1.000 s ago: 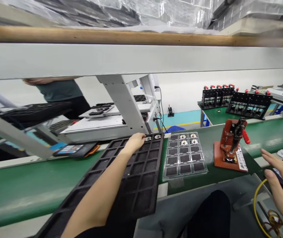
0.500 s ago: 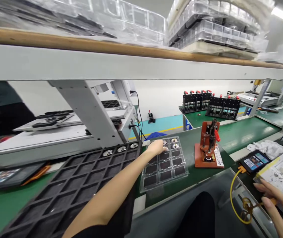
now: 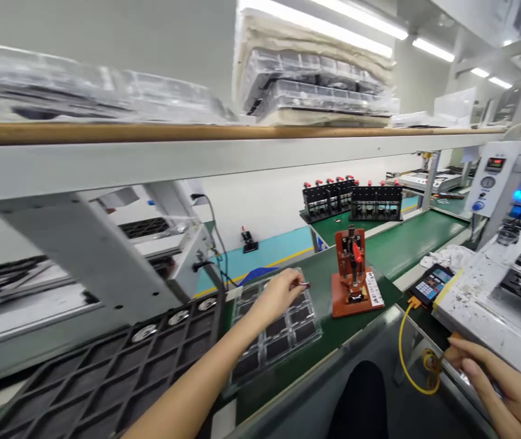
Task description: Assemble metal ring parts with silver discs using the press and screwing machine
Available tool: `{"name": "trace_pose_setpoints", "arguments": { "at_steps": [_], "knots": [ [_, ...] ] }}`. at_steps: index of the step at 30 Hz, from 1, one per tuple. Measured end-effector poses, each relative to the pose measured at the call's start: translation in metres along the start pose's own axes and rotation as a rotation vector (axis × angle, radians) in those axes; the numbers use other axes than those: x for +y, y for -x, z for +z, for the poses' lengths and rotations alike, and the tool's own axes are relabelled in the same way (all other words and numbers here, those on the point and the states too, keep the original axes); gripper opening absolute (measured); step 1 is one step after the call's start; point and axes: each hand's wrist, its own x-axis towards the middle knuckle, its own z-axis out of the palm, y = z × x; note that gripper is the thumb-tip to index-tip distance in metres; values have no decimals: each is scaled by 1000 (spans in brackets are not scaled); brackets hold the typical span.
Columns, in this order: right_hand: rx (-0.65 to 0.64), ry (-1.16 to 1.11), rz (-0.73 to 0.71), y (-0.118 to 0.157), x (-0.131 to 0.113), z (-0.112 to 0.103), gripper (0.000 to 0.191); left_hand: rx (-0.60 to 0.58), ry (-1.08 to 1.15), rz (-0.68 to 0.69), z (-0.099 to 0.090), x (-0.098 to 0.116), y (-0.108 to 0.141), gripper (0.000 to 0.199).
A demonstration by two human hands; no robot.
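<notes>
A white-framed shelf [image 3: 242, 161] with a wooden edge crosses the room above a green work surface [image 3: 260, 390], and transparent plastic packs [image 3: 319, 94] are stacked on it, the nearer ones blurred. At the right, a white machine [image 3: 474, 299] with a blue glow is cut off by the picture's border.

The left hand [image 3: 278, 296] reaches over a transparent tray [image 3: 291, 335], its forearm and wrist hiding several compartments, so what lies in those cannot be made out. Thumb and fingers are pinched together on a small part [image 3: 304, 284], held above the tray's far right corner; most of it is covered by the fingertips. The right hand [image 3: 500, 384] is at the lower right, partly out of view, thumb and fingers close together by an orange-brown cord [image 3: 431, 360]; whether they grip it, I cannot tell.

A band of green surface runs between the tray and a red metal fixture [image 3: 354, 274], whose stepped base sits near the front edge. Left of the tray, a matte black grid tray [image 3: 77, 381] with square pockets runs out of the picture at the bottom; three shiny round parts [image 3: 178, 317] lie along its far row. A yellow cable [image 3: 401, 347] loops down from a keypad device [image 3: 431, 283].
</notes>
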Motion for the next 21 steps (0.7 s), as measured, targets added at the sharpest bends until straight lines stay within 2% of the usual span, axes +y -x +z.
{"name": "trace_pose_setpoints", "arguments": {
  "at_steps": [1, 2, 5, 7, 9, 11, 13, 17, 19, 21],
  "knots": [
    [-18, -61, 68, -4, -7, 3, 33, 8, 67, 127, -2, 25, 4, 6],
    [-34, -129, 116, -8, -15, 7, 35, 51, 188, 316, -2, 51, 7, 7],
    [-90, -337, 154, -27, -41, 18, 35, 164, 447, 844, 4, 124, 16, 21],
    [-134, -452, 159, -40, -53, 20, 48, 240, 469, 1095, 11, 163, 16, 24],
    [-173, -520, 181, -48, -59, 16, 59, 328, 444, 1258, 20, 193, 10, 23],
    [-153, -527, 207, -49, -60, 7, 52, 394, 445, 1356, 29, 215, 3, 22],
    [-76, -486, 214, -45, -58, -3, 41, 433, 469, 1417, 36, 233, -3, 21],
    [35, -319, 206, -29, -47, -26, 36, 452, 492, 1469, 48, 267, -6, 15],
    [67, -223, 215, -21, -39, -40, 36, 397, 523, 1500, 55, 287, -8, 15],
    [127, -133, 255, -12, -30, -58, 35, 270, 575, 1497, 61, 311, -19, 16]
  ]
}}
